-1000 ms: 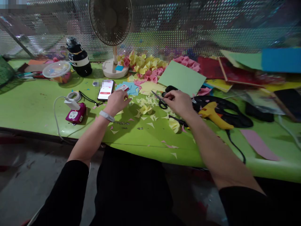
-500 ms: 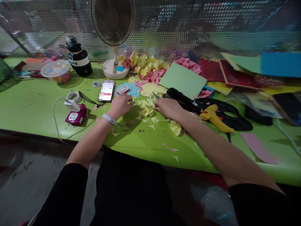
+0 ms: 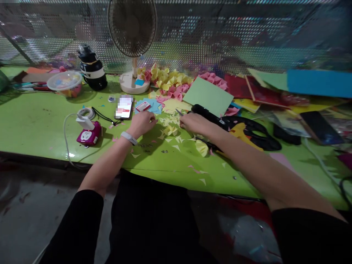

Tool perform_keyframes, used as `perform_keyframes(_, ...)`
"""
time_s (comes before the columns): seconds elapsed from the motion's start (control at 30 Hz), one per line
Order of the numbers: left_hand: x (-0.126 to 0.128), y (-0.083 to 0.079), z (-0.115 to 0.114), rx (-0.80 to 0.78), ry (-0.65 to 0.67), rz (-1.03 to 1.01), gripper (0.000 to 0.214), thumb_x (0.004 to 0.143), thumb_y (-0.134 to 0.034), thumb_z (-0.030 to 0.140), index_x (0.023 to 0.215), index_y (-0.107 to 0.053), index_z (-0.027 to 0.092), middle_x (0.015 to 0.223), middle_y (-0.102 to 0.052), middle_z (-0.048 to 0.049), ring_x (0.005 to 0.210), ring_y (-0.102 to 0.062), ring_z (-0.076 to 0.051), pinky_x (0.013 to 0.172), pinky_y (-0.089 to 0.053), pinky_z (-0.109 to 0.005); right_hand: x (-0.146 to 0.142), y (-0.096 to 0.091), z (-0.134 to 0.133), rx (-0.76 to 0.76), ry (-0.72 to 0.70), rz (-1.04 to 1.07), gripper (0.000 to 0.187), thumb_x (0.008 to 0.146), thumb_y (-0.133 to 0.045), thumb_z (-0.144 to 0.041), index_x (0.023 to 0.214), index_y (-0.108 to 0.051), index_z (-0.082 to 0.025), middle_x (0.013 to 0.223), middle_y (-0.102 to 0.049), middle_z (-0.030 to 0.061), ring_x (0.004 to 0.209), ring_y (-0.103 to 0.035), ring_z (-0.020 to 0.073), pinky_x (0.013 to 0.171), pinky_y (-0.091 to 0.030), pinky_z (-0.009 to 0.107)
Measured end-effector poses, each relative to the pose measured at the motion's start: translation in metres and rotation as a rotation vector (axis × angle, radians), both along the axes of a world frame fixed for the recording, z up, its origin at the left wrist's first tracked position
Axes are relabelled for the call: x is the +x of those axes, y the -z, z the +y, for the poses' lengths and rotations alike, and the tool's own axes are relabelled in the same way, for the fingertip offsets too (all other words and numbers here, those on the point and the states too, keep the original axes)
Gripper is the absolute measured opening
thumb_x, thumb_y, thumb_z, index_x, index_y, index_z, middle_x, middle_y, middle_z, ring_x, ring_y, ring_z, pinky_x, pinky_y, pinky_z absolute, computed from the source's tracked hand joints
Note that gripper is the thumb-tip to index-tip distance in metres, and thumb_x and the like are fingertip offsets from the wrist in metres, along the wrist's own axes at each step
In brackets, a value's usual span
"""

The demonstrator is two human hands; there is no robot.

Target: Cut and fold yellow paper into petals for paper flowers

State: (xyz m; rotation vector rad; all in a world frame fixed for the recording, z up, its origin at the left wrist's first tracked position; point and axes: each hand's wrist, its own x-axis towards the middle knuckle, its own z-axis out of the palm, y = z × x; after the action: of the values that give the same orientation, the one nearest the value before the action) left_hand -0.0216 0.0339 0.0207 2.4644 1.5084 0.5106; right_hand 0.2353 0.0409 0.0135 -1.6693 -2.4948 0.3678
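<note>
My left hand (image 3: 141,123), with a pale wristband (image 3: 128,138), is low over the green table beside a stack of blue paper squares (image 3: 155,106). Its fingers are bent with a gap before the thumb, and nothing shows in them. My right hand (image 3: 194,122) is closed around what looks like scissors (image 3: 179,112); only a pointed metal blade sticks out to the left, the handles hidden. Between the hands lie pale yellow paper scraps and a folded yellow paper flower (image 3: 171,130). Another yellow flower (image 3: 202,148) sits below my right wrist.
A phone (image 3: 124,107), a purple socket adapter (image 3: 89,134) and a tape roll (image 3: 85,112) lie left. Behind stand a bottle (image 3: 92,69), a fan (image 3: 132,29) and heaped paper flowers (image 3: 170,78). A yellow glue gun (image 3: 242,134) lies under my right forearm; paper sheets (image 3: 319,83) are piled right.
The view has swung slightly, so things on the right appear farther left. Both hands keep nearly the same place and pose, the blade still protruding from my right hand.
</note>
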Motion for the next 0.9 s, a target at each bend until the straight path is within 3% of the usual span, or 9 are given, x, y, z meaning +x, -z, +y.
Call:
perform_keyframes(0.13,0.000,-0.002,-0.001,-0.026,-0.004,0.005,0.026,0.091,-0.057,0.036,0.089,-0.074,0.016,0.093,-0.075,-0.0119,0.083,-0.064,-0.022,0.070,-0.043,-0.030,-0.008,-0.011,0.000,-0.025,0.026,-0.187,0.018,0.087,-0.063,-0.029,0.074,-0.069,-0.018,0.068,-0.064,0.0104,0.069,-0.061,0.0222,0.064,-0.043,0.033)
perform_keyframes(0.3,0.001,-0.003,-0.001,-0.067,-0.006,0.009,0.025,0.091,-0.057,0.035,0.091,-0.074,0.016,0.097,-0.075,-0.0123,0.083,-0.064,-0.021,0.071,-0.043,-0.029,-0.036,-0.021,0.008,-0.098,0.065,-0.385,0.007,0.078,-0.069,-0.021,0.076,-0.071,-0.014,0.071,-0.066,0.0132,0.070,-0.063,0.0238,0.057,-0.042,0.032)
perform_keyframes(0.47,0.001,-0.002,0.000,-0.063,-0.026,0.018,0.024,0.090,-0.057,0.034,0.088,-0.074,0.017,0.091,-0.075,-0.0107,0.081,-0.064,-0.020,0.070,-0.043,-0.029,-0.039,-0.018,0.016,-0.072,0.101,-0.393,0.012,0.072,-0.067,-0.008,0.082,-0.074,-0.011,0.082,-0.071,0.0176,0.075,-0.067,0.0259,0.060,-0.045,0.032)
perform_keyframes(0.57,0.001,-0.003,-0.002,-0.062,-0.033,-0.009,0.023,0.090,-0.057,0.032,0.088,-0.075,0.017,0.092,-0.075,-0.0116,0.083,-0.064,-0.022,0.072,-0.044,-0.031,-0.022,-0.020,0.014,-0.131,0.149,-0.178,0.023,0.069,-0.071,-0.008,0.091,-0.075,-0.014,0.077,-0.074,0.0125,0.077,-0.069,0.0263,0.065,-0.049,0.032)
perform_keyframes(0.7,0.004,-0.003,-0.004,-0.071,0.003,-0.107,0.023,0.090,-0.059,0.031,0.088,-0.075,0.015,0.089,-0.074,-0.0127,0.079,-0.063,-0.022,0.072,-0.045,-0.033,-0.007,-0.027,0.004,-0.291,0.296,0.490,0.042,0.074,-0.074,-0.014,0.115,-0.069,-0.015,0.076,-0.075,0.0080,0.069,-0.071,0.0230,0.067,-0.057,0.034)
perform_keyframes(0.8,0.006,0.000,-0.002,-0.105,0.028,-0.215,0.022,0.090,-0.061,0.033,0.088,-0.075,0.015,0.087,-0.074,-0.0115,0.075,-0.062,-0.019,0.072,-0.046,-0.032,-0.015,-0.030,-0.001,-0.331,0.362,0.918,0.033,0.076,-0.076,-0.014,0.107,-0.066,-0.016,0.074,-0.074,0.0063,0.068,-0.072,0.0206,0.072,-0.061,0.036)
perform_keyframes(0.9,0.006,0.004,0.000,-0.170,0.025,-0.368,0.018,0.088,-0.065,0.031,0.092,-0.074,0.015,0.090,-0.075,-0.0107,0.077,-0.064,-0.016,0.076,-0.048,-0.030,-0.032,-0.027,-0.003,-0.325,0.387,1.074,0.034,0.075,-0.076,-0.010,0.105,-0.060,-0.017,0.070,-0.072,0.0027,0.065,-0.071,0.0179,0.074,-0.061,0.036)
